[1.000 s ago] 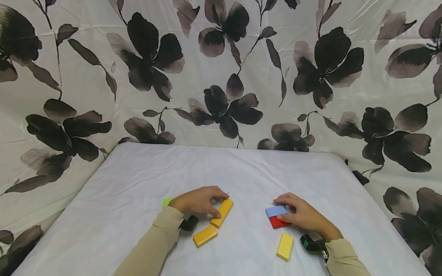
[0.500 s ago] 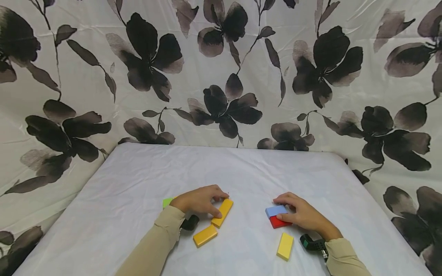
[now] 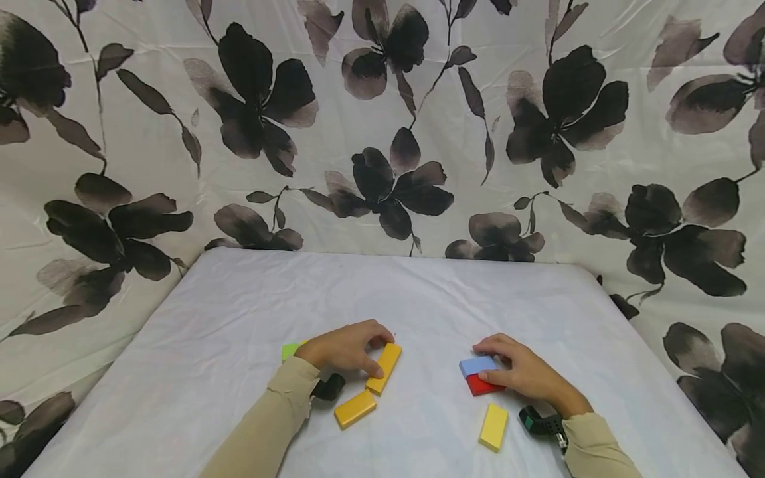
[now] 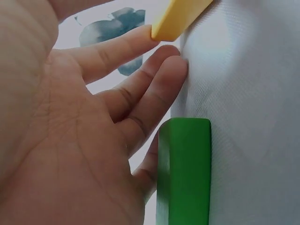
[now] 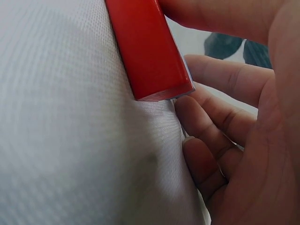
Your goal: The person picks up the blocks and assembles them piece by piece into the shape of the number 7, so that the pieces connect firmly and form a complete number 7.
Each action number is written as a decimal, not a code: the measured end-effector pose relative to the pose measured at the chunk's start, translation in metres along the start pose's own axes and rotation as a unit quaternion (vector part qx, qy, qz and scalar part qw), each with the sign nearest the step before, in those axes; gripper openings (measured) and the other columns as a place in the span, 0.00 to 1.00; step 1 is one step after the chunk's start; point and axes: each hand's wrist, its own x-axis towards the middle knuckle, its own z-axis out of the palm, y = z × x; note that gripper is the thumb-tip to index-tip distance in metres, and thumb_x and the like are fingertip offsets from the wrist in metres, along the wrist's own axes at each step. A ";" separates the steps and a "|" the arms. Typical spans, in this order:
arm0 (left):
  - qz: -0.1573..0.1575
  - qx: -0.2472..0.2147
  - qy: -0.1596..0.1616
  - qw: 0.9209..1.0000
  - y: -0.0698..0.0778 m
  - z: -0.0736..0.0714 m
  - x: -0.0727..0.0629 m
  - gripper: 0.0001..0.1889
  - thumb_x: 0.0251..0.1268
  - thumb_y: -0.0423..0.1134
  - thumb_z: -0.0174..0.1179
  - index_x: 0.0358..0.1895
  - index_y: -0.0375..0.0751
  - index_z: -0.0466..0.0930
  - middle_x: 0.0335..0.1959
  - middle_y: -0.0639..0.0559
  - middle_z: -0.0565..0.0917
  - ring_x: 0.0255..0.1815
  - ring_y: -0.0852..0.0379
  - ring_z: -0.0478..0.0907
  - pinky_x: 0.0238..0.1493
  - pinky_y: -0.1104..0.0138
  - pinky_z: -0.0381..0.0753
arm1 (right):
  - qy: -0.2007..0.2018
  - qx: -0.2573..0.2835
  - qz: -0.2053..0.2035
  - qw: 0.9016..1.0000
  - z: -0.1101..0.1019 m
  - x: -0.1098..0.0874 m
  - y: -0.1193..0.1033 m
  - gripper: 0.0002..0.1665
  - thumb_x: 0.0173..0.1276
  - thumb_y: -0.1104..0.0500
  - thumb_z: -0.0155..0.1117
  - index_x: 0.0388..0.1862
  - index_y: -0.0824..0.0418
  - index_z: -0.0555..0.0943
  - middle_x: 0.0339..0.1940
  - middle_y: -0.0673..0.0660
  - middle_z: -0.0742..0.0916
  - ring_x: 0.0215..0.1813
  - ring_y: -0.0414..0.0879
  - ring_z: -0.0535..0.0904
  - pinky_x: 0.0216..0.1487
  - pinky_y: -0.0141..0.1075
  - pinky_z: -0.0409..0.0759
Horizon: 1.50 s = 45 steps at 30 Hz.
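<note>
My left hand (image 3: 343, 348) pinches an orange-yellow block (image 3: 390, 364) by its edges, thumb on the near side and index finger at the far end. In the left wrist view, the index fingertip meets a corner of that block (image 4: 180, 18) while the other fingers stay off it. My right hand (image 3: 526, 372) grips a blue block (image 3: 478, 365) and a red block (image 3: 481, 386) lying side by side. Its thumb presses at the red one; the fingers reach round behind the blue one. In the right wrist view, the red block (image 5: 147, 51) hides most of the blue.
Another orange-yellow block (image 3: 355, 408) lies just nearer than the left-hand one. A light yellow block (image 3: 493, 427) sits in front of the right hand. A green block (image 3: 289, 350) is partly hidden behind the left wrist. White cloth (image 3: 382, 292) covers the table.
The far end of the orange-yellow block in my left hand has shifted slightly left. My right hand and the other blocks stay where they were.
</note>
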 end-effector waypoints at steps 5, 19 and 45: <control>-0.001 -0.010 0.004 1.000 -0.001 -0.001 0.000 0.29 0.51 0.42 0.77 0.57 0.51 0.76 0.48 0.60 0.75 0.52 0.57 0.72 0.59 0.58 0.72 | 0.000 0.012 -0.005 1.000 -0.001 0.000 -0.002 0.28 0.65 0.45 0.72 0.62 0.51 0.81 0.62 0.51 0.78 0.63 0.51 0.72 0.67 0.57 0.68; -0.014 -0.066 -0.005 0.998 -0.004 0.001 0.001 0.30 0.52 0.39 0.76 0.56 0.48 0.69 0.43 0.56 0.78 0.46 0.57 0.74 0.52 0.60 0.73 | 0.003 0.002 -0.002 1.000 0.001 -0.001 -0.001 0.28 0.65 0.44 0.71 0.62 0.52 0.81 0.61 0.50 0.78 0.62 0.50 0.73 0.67 0.58 0.68; 0.040 -0.079 0.057 0.994 0.001 -0.002 -0.001 0.24 0.59 0.36 0.72 0.59 0.56 0.79 0.49 0.61 0.79 0.44 0.58 0.77 0.47 0.63 0.79 | -0.001 0.003 0.004 1.000 0.001 -0.001 -0.002 0.28 0.66 0.44 0.70 0.62 0.53 0.80 0.61 0.51 0.78 0.62 0.51 0.73 0.67 0.59 0.68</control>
